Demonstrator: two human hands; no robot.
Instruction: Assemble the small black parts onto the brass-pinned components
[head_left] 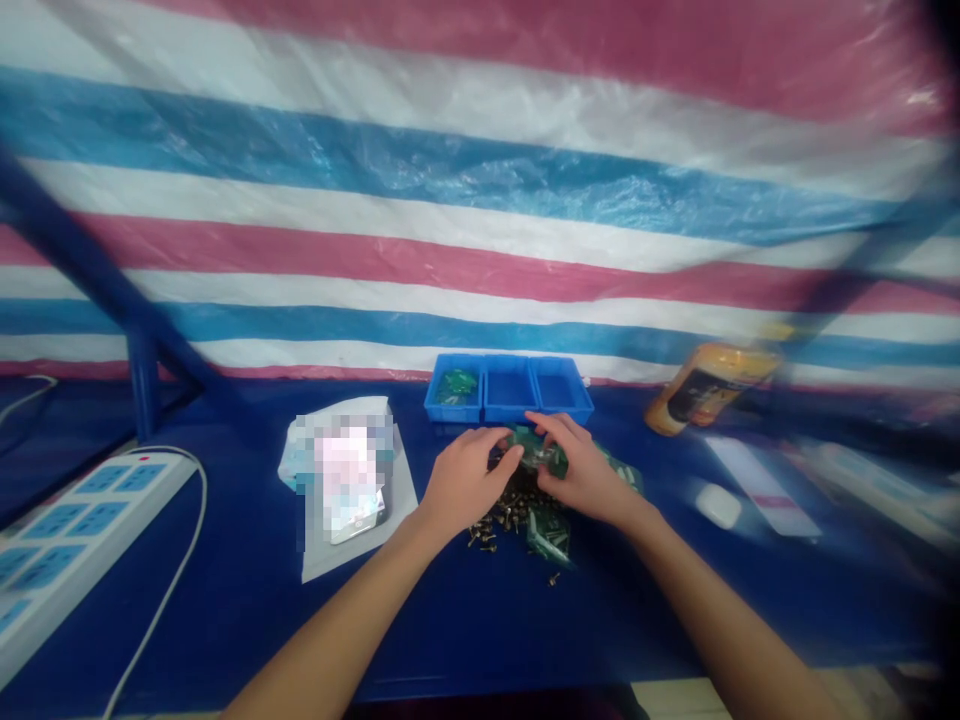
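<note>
Both my hands meet over a pile of small brass-coloured screws [510, 508] on the blue table. Between them is a crinkled, clear-green plastic packet [534, 447]. My left hand [466, 478] is curled, with thumb and fingertips at the packet's left edge. From the other side, my right hand [585, 468] bends its fingers round the packet. A second green packet [549, 532] with pale pieces inside lies just below the hands. More green plastic [624, 472] shows partly behind my right hand. Fingers hide some of the pile.
Behind the hands stands a blue three-part tray [510, 414]; its left compartment holds green packets [456, 386]. A phone [352, 490], partly pixelated, lies on the left beside a white power strip [97, 520]. On the right are a yellow-orange container [705, 385] and a white case [718, 505].
</note>
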